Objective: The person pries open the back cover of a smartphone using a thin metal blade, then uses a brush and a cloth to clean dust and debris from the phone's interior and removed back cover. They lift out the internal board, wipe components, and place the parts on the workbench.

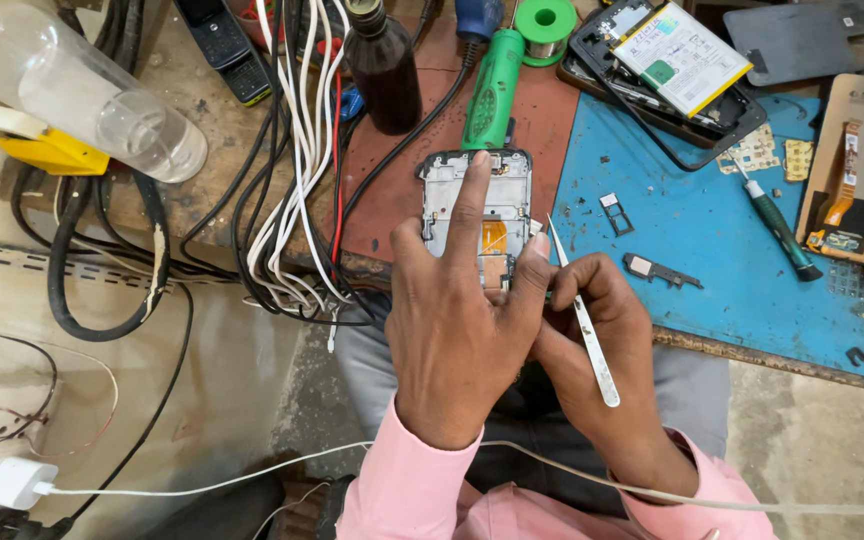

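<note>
Cluttered bench edge at twelve o'clock: our left hand (452, 330) pins the light, fragile opened phone frame (477, 205) by its sides; our right hand (592, 345) pinches slim tweezers (584, 325).

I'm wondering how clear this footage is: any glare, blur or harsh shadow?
Head view: even, soft light, no harsh shadows; left hand, opened phone frame and tweezers in the right hand are sharp; mild glare on the clear plastic bottle; edges bend slightly.
</note>
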